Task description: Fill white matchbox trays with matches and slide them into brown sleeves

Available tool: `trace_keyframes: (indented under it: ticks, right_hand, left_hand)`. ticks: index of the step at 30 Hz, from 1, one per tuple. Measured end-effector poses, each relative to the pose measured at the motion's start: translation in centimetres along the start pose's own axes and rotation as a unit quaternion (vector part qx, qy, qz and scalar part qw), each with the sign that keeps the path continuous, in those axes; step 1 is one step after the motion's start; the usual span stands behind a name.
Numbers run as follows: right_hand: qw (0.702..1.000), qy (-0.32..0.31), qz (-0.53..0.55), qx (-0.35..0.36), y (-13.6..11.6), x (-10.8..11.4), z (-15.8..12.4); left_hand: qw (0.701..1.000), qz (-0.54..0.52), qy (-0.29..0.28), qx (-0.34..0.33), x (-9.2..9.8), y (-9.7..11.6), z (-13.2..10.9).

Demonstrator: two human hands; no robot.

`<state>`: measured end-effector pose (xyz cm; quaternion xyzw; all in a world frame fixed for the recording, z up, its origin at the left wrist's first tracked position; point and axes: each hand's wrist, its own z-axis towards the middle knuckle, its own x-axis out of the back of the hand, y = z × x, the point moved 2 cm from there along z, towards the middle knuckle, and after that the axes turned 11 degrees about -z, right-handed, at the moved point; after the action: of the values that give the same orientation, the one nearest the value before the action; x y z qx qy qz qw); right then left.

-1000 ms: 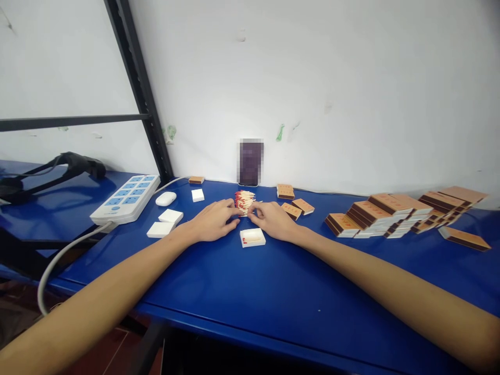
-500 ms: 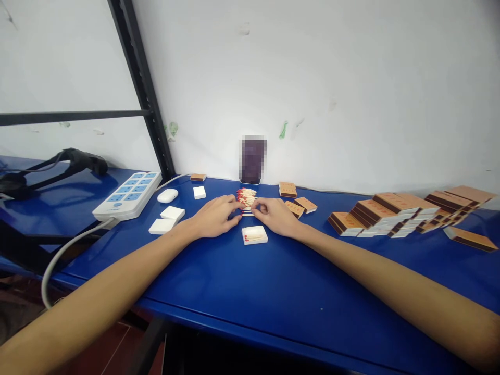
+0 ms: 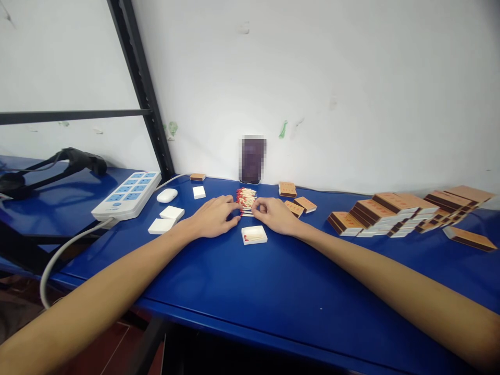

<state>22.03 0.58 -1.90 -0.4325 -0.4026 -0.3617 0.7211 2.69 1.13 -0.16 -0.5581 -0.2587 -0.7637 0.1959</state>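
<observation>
A pile of red-tipped matches point(image 3: 246, 198) lies on the blue table point(image 3: 250, 291) near the wall. My left hand point(image 3: 213, 216) rests palm down at the pile's left edge, fingertips pinched on a few matches. My right hand point(image 3: 274, 214) is curled at the pile's right edge, thumb and fingers pinched on the same matches. Just in front of both hands sits an open white matchbox tray point(image 3: 253, 235) with matches inside.
Empty white trays point(image 3: 166, 220) and a white power strip point(image 3: 127, 195) lie to the left, beside a white case point(image 3: 166, 195). Brown matchbox sleeves point(image 3: 299, 204) lie right of the pile. Stacked matchboxes point(image 3: 406, 211) fill the far right. A dark blurred object point(image 3: 252, 159) leans on the wall.
Both hands stay at the match pile with only small finger shifts. The view has tilted slightly.
</observation>
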Motion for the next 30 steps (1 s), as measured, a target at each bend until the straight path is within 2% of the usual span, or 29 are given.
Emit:
trace_keyframes:
  ticks: [12, 23, 30]
  right_hand:
    - [1.000, -0.011, 0.009, 0.000, -0.38, 0.38, -0.34]
    - [0.999, 0.042, 0.022, 0.020, 0.30, 0.14, -0.04]
    - [0.999, 0.037, 0.003, 0.024, 0.12, 0.19, -0.16]
  left_hand:
    - [1.000, 0.003, 0.000, -0.001, -0.07, -0.01, 0.02]
    - [0.999, -0.028, -0.016, -0.030, 0.26, 0.19, -0.04]
    - [1.000, -0.004, 0.004, -0.012, 0.31, 0.32, -0.02]
